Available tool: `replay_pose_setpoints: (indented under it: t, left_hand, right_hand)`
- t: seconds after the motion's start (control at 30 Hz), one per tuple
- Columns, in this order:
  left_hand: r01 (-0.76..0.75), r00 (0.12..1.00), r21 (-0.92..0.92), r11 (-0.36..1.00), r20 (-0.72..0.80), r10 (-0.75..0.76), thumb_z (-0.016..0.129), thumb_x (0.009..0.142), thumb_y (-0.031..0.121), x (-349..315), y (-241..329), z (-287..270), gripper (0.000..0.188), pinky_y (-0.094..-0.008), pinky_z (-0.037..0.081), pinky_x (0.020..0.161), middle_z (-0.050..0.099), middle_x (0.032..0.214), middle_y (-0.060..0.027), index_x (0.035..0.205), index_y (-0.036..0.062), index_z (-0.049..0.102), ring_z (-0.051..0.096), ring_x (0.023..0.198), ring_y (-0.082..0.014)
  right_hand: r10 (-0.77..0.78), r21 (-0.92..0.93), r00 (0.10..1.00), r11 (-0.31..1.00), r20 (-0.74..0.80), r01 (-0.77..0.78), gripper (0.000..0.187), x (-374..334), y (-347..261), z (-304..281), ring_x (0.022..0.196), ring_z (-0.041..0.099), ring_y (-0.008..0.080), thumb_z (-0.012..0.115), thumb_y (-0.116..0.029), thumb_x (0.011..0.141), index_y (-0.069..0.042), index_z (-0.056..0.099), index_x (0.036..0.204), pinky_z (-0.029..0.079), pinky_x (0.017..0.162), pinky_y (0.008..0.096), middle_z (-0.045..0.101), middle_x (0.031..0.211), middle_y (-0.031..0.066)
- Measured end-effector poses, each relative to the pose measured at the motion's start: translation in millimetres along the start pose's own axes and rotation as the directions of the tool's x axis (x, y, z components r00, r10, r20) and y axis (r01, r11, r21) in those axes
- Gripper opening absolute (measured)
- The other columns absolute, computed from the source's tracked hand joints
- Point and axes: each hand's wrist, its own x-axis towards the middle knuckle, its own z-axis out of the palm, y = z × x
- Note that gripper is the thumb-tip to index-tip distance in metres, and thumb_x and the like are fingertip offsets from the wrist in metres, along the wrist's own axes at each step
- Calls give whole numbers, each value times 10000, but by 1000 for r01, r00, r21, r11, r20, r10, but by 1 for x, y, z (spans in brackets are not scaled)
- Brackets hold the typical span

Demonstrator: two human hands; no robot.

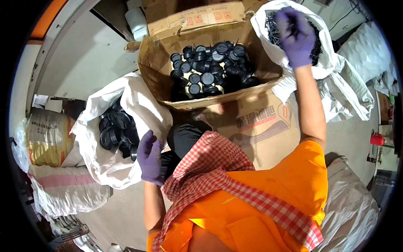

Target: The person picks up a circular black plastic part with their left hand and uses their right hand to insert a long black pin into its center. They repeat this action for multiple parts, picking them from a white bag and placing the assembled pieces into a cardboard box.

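My left hand [152, 158], in a purple glove, is beside the right rim of a white woven bag [155, 113]. Its fingers look stretched out, and I see nothing held in them. Inside that bag lie round black plastic caps [119, 126]. My right hand [296, 40], also gloved in purple, reaches over another white bag [264, 25] filled with thin black plastic stakes [314, 54]. Its fingers are curled and blurred, with dark bits among them, and I cannot make out whether it holds any. Between the bags, an open cardboard box [151, 63] contains many round black pieces [207, 78], a few with thin points upward.
The open box stands against another cardboard carton [268, 126]. Stuffed sacks [69, 189] lie at the left, and a large pale sack [350, 206] is at the lower right. Clear plastic bags [367, 50] sit far right, near a small red object [377, 139].
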Motion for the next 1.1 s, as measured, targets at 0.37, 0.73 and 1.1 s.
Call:
replay_pose_setpoints:
  t: [0.37,0.73,1.1]
  left_hand:
    - [-158,986,151,976,71,149,604,835,12,-5,-14,0,432,-318,442,919,544,1232,-145,1253,-33,504,543,1089,-218]
    - [-194,974,374,907,182,134,610,800,25,5,-14,10,332,-323,468,880,598,1147,-191,1125,-33,582,606,1006,-266]
    - [-242,960,600,762,264,97,618,799,57,19,-13,16,311,-363,476,872,611,1105,-212,1104,-3,596,613,997,-341]
  right_hand:
    - [94,-792,984,607,149,62,359,51,106,-67,991,609,340,590,-276,833,-129,613,1160,465,873,421,647,1052,148]
    - [183,-169,-133,980,974,107,312,-149,72,210,1015,601,325,604,-226,761,-103,630,1046,473,856,425,622,1098,173]
    - [-180,216,-134,914,975,343,293,-298,-1,412,1062,570,351,504,-49,813,-67,631,1076,476,878,434,588,1159,147]
